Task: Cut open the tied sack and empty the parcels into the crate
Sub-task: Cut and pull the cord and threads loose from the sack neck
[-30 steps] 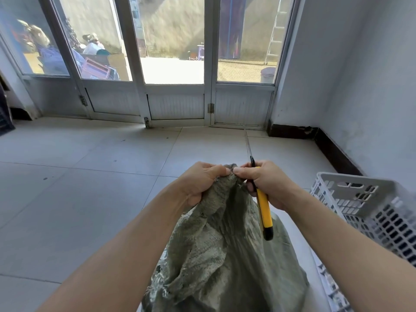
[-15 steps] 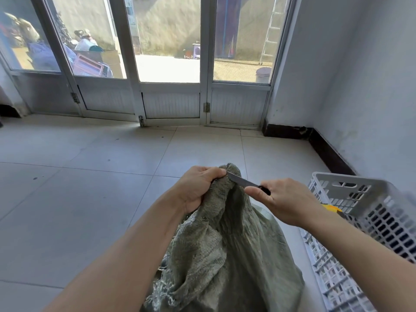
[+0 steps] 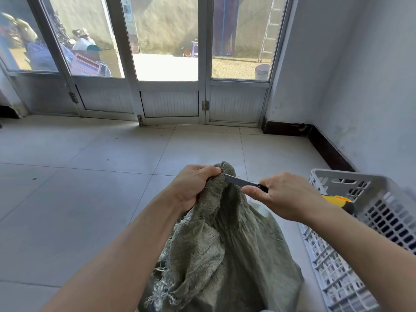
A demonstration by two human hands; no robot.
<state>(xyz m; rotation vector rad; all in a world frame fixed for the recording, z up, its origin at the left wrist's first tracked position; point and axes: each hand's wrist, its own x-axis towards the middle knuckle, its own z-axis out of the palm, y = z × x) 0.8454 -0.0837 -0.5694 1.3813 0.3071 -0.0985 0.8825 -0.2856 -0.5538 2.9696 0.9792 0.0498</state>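
A green woven sack point(image 3: 227, 251) stands on the tiled floor in front of me, its neck bunched at the top. My left hand point(image 3: 193, 188) grips that bunched neck. My right hand point(image 3: 283, 197) holds a utility knife point(image 3: 240, 181) with a yellow and black handle. The blade points left and its tip touches the sack's neck just beside my left fingers. A white slatted plastic crate point(image 3: 364, 221) sits right of the sack. No parcels are visible; the sack hides its contents.
Pale floor tiles point(image 3: 78, 210) stretch left and ahead to glazed doors point(image 3: 168, 64). A white wall with a dark skirting board point(image 3: 328, 149) runs along the right, behind the crate.
My right hand has swung the knife from upright to level, moved off the sack's neck to the right, and brought the blade tip against the neck. My left hand keeps its grip.
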